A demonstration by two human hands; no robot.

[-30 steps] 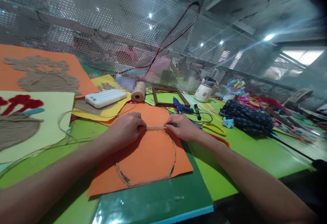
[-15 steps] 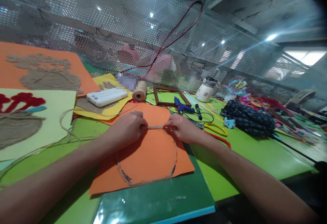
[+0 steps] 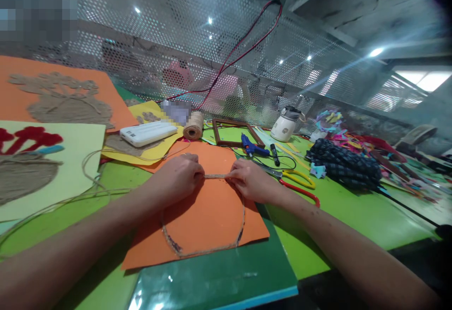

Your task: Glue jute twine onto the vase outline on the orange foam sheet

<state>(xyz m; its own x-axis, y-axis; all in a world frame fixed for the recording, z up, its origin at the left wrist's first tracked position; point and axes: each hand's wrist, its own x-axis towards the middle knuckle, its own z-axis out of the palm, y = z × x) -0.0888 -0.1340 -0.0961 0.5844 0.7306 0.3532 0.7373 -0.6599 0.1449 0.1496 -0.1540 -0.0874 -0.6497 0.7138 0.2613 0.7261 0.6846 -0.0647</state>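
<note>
A short stretch of jute twine [image 3: 214,176] runs straight between my two hands, low over an orange sheet [image 3: 208,216]. My left hand [image 3: 185,173] pinches its left end, fingers closed. At the other end, the fingertips of my right hand [image 3: 247,178] are closed on the same twine. Below them, more twine curves down both sides of the sheet and along its lower part, making a pot-like outline with dark marks in places. Part of that outline is hidden behind my hands. The sheet lies over a glossy green folder [image 3: 219,281].
Behind stand a twine spool [image 3: 193,126], a white power bank [image 3: 148,133], a wooden frame [image 3: 233,142] and a white bottle [image 3: 284,125]. To the right lie a blue glue gun [image 3: 253,146], a black marker [image 3: 274,154], scissors [image 3: 300,180] and a dark umbrella [image 3: 342,166]. Twine pictures [image 3: 70,93] lie left.
Hardly anything differs. My right hand has shifted very slightly against the sheet; both hands keep the twine pinched in the same place.
</note>
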